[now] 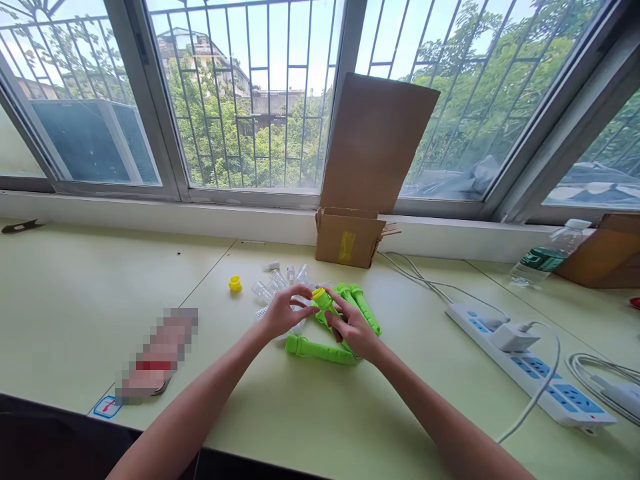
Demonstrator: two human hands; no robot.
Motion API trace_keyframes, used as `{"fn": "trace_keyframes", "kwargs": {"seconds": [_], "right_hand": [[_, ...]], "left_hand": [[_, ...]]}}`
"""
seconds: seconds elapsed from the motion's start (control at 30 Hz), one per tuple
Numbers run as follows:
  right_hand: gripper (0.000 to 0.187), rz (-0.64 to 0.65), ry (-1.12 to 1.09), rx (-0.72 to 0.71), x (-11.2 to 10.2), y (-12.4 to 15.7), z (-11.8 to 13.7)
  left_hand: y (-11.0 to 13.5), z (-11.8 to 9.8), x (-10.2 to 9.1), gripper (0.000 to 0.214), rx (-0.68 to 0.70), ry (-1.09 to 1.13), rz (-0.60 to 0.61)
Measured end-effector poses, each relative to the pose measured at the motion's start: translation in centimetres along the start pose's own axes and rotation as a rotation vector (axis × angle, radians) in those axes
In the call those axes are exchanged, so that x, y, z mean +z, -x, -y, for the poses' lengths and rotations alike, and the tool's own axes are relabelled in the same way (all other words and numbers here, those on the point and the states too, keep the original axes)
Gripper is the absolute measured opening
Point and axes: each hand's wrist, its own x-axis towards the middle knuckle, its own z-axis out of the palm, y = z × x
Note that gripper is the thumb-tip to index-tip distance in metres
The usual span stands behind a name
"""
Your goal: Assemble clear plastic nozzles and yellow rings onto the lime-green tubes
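Note:
My right hand [354, 330] is wrapped round a bright green plastic tube [325, 301], which is tilted with its top end towards my left hand. A yellow ring-like cap [319, 293] sits on that end. My left hand [286, 312] has its thumb and index finger pinched at the yellow cap's side; the exact contact is small and partly hidden. Beneath and behind my right hand lie several more green tubes [364, 308]. One green tube with a threaded end [320, 351] lies crosswise in front. Clear plastic pieces [275, 283] are scattered behind my left hand.
A loose yellow cap [235, 284] stands left of the clear pieces. An open cardboard box [345, 237] is against the window ledge. On the right are a white power strip [530, 367] with cables and a plastic bottle [550, 253]. A blurred-out phone-like object [160, 353] lies left.

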Motion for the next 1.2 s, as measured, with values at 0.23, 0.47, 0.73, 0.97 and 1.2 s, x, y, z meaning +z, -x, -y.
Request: {"fn": "trace_keyframes", "kwargs": {"seconds": [0.23,0.47,0.73,0.97,1.2], "right_hand": [[0.071,0.026,-0.081,0.018,0.0,0.0,0.3],[0.071,0.103,-0.250,0.059,-0.3,0.3,0.7],[0.069,0.115,-0.307,0.061,-0.1,0.3,0.9],[0.076,0.054,-0.286,0.050,0.0,0.3,0.7],[0.076,0.033,-0.267,0.057,0.1,0.0,0.3]], "left_hand": [[0.0,0.4,0.2,0.031,-0.003,0.030,-0.006],[0.1,0.4,0.4,0.032,0.004,0.066,-0.004],[0.3,0.4,0.9,0.032,0.003,-0.022,-0.060],[0.4,0.3,1.1,0.032,0.083,-0.008,-0.046],[0.4,0.6,1.2,0.028,0.137,-0.021,-0.102]]}}
